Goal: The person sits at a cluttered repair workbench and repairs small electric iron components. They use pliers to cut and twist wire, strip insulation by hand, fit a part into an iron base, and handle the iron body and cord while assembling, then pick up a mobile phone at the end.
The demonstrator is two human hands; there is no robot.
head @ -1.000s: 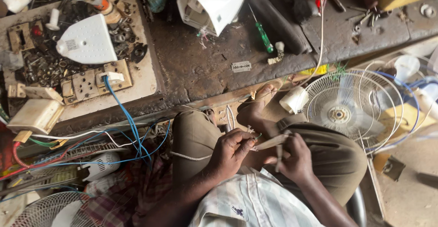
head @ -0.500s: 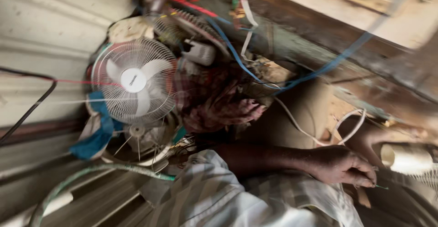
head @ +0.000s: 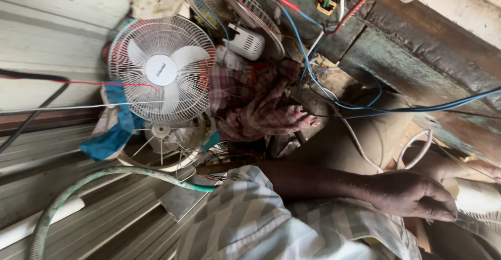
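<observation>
One hand [head: 412,195] is in view low at the right, arm stretched across from a striped shirt sleeve [head: 245,218]. It appears to be the left hand; the other is out of sight. The fingers [head: 441,208] curl downward with the tips drawn together, pinched on something small that the view is too blurred to make out. Just right of the fingertips lies a pale cylindrical piece [head: 477,197], close beside them; whether they touch it, I cannot tell. Just above the knuckles, a white cord [head: 412,148] loops round, and a bare knee [head: 443,166] sits behind it.

Further up from the hand, blue wires [head: 365,106] sweep across a worn wooden bench edge [head: 417,77]. To the left of the forearm, a crumpled checked cloth [head: 255,103] lies heaped. Beyond that, further left, a white fan [head: 162,69] faces up in its wire grille, a blue rag [head: 112,134] tucked beneath it. Above the cloth, a second fan's motor [head: 248,43] shows white. Down at the left, a greenish hose [head: 104,179] curves over corrugated sheet [head: 62,150].
</observation>
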